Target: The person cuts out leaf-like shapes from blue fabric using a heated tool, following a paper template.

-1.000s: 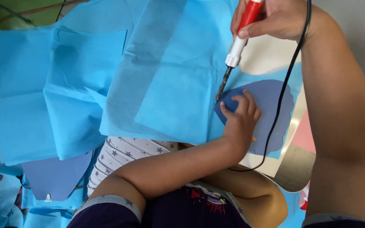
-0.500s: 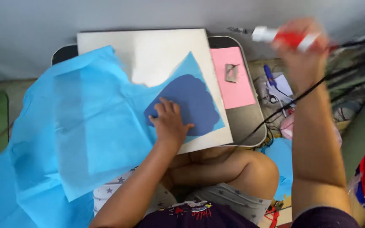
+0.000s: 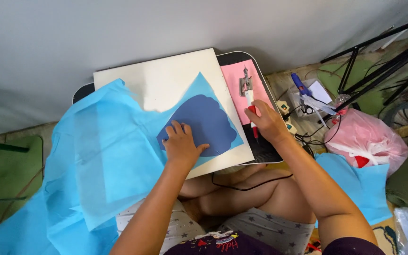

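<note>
My left hand [image 3: 181,145] presses flat on a dark blue cut-out shape [image 3: 208,123] that lies on light blue fabric [image 3: 109,156] over a white board [image 3: 161,80]. My right hand [image 3: 266,123] grips a red and white corded pen-like tool [image 3: 251,105]. The tool lies low over a pink sheet [image 3: 234,78] on the small black table [image 3: 234,57], with its tip pointing away from me toward a small metal stand [image 3: 245,85].
A black cord [image 3: 246,188] runs from the tool across my crossed legs. Right of the table lie a blue glue gun [image 3: 301,86], a power strip [image 3: 285,109], a pink plastic bag [image 3: 364,139] and more blue fabric [image 3: 360,184]. Black stand legs [image 3: 355,56] lean at the right.
My right hand has come down from high on the right and brought the tool onto the pink sheet by the stand. The left hand stays on the dark blue shape.
</note>
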